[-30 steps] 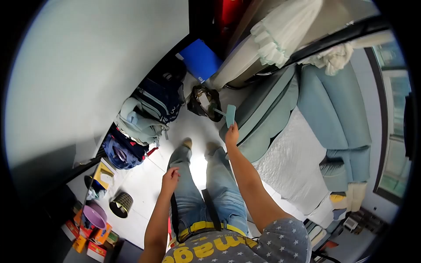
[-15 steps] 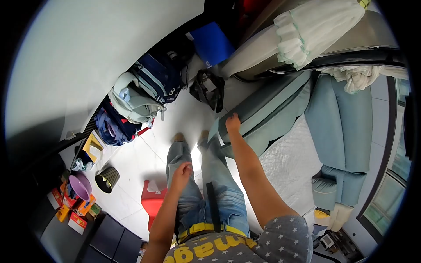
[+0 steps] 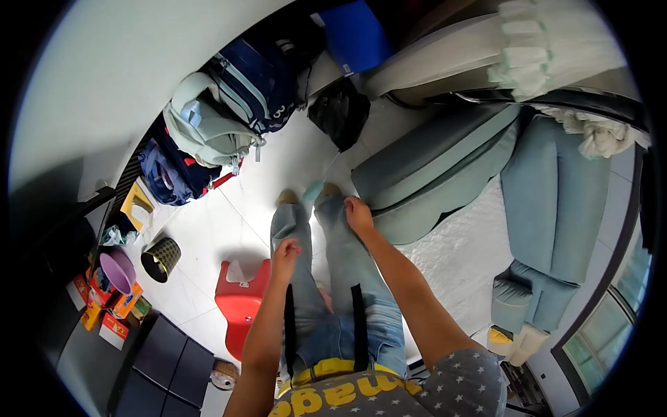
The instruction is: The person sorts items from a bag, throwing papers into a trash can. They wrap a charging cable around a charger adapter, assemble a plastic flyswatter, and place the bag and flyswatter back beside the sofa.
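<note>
My right hand [image 3: 358, 216] is low over my right knee, its fingers curled, with nothing visible in them. A pale teal, see-through sheet-like piece [image 3: 313, 190], smeared by motion, is near my feet, apart from that hand. In front of it on the floor is a black plastic bag [image 3: 340, 112]. My left hand [image 3: 285, 258] hangs before my left thigh with its fingers curled in and nothing seen in it. Nearest to my right hand is a grey-green sofa cushion [image 3: 424, 153].
Backpacks [image 3: 208, 118] lean along the left. A red stool [image 3: 240, 306] and a patterned waste bin [image 3: 161, 259] stand on the white floor. A blue box [image 3: 354, 35] is at the back. On the right are a quilted white cover [image 3: 462, 226] and a sofa back [image 3: 549, 201].
The pale teal piece has left my right hand and is now near my feet. My right hand moved back from the cushion's end toward my knee. My view shifted.
</note>
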The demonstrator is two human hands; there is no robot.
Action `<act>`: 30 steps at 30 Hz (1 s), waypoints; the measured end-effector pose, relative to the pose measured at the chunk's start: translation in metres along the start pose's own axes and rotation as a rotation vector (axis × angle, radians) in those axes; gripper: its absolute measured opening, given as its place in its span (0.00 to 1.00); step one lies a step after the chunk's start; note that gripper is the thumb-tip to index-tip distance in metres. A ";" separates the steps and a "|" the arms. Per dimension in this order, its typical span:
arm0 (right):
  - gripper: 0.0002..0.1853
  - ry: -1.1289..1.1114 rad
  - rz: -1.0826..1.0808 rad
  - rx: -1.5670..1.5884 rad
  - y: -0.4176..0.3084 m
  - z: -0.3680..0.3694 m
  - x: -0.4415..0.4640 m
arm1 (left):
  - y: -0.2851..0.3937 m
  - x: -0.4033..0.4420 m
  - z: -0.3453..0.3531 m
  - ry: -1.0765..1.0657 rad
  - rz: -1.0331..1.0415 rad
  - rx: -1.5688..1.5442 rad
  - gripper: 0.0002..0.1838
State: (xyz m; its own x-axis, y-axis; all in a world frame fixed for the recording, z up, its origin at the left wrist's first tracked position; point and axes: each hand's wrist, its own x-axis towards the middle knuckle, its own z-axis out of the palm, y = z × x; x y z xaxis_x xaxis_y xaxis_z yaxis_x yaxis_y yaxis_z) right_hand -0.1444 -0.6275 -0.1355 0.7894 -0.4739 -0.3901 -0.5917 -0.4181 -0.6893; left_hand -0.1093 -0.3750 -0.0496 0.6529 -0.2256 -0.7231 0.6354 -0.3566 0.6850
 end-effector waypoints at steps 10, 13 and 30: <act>0.12 -0.492 0.086 -0.560 0.050 0.169 0.097 | -0.102 0.127 0.008 0.005 0.159 -0.002 0.13; 0.10 -0.366 -0.038 -0.705 0.075 0.215 0.133 | -0.138 0.164 0.012 0.025 0.070 -0.045 0.13; 0.10 -0.166 -0.314 -1.134 0.196 0.270 0.192 | -0.132 0.226 0.035 -0.147 0.032 0.226 0.19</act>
State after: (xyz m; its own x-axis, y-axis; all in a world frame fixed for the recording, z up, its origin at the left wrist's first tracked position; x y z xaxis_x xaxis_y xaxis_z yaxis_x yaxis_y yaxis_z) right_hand -0.0641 -0.5911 -0.5104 0.8878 -0.1572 -0.4325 -0.1100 -0.9851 0.1323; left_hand -0.0600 -0.4111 -0.3064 0.5940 -0.3633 -0.7178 0.4960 -0.5370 0.6823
